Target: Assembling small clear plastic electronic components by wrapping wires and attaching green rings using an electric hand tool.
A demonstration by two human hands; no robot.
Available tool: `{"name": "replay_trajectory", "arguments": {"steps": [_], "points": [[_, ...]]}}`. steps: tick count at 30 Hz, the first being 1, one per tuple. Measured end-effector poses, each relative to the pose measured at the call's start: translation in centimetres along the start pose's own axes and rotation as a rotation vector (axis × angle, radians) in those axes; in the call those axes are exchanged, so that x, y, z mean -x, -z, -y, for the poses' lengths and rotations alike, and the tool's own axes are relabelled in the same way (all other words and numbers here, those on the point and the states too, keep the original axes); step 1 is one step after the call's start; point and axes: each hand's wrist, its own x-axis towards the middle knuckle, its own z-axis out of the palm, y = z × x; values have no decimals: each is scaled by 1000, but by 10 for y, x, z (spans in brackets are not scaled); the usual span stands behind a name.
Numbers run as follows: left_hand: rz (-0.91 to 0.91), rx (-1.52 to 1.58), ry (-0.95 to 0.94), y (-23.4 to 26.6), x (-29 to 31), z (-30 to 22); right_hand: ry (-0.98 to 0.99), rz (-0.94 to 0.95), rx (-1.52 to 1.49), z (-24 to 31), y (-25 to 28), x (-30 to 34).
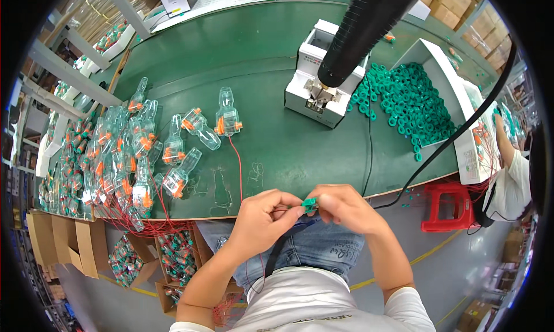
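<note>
Just off the table's front edge, my two hands meet over a small green plastic part [310, 204]. My left hand [264, 221] pinches it between thumb and forefinger. My right hand [344, 208] closes on it from the other side, its fingertips partly hidden. A thin red wire hangs below my left hand; whether it joins the green part I cannot tell. Beyond my left hand a clear bottle-shaped housing with an orange piece [227, 115] lies on the table, a red wire trailing from it. Similar housings [173, 144] lie farther left.
A white device [314, 92] with a metal jaw stands at the back, under a thick black tube [369, 26]. Green rings [412, 98] spill from a white bin [427, 52] at right. Left are piled housings [115, 150] and cardboard boxes [86, 242]; right, a red stool [447, 208] and another person.
</note>
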Motion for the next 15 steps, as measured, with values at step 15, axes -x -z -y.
{"name": "replay_trajectory", "arguments": {"steps": [15], "points": [[-7,-687,-570,-3,-4,16,-464,158,-121,-20,2,-5]]}}
